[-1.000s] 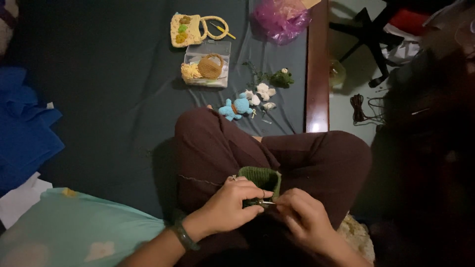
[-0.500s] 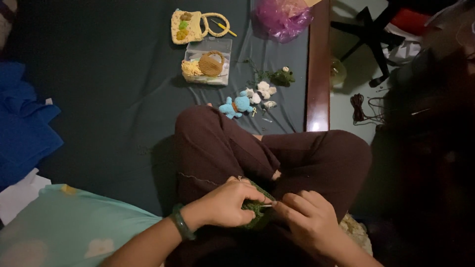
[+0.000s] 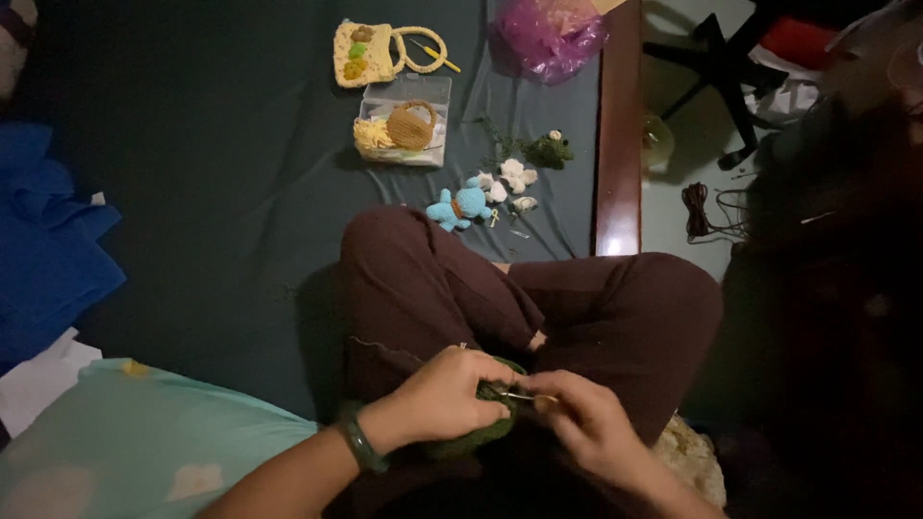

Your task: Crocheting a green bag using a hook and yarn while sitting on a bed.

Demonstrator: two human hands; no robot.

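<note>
The left hand [image 3: 444, 396] is closed over a dark green crocheted yarn piece [image 3: 478, 434] that rests in the lap on the dark maroon trousers [image 3: 577, 308], a thin strand of yarn [image 3: 385, 348] trailing off past its knuckles. The right hand [image 3: 586, 432], touching the left, pinches a slim metal crochet hook [image 3: 524, 396] whose tip points into the green work. To do this well, the left fingers should keep the strand taut and the piece steady while the hook enters only one loop. Well beyond the hands lie a small blue crocheted toy [image 3: 460, 206], a clear plastic box [image 3: 404, 130] and a purple plastic bag [image 3: 550, 37].
</note>
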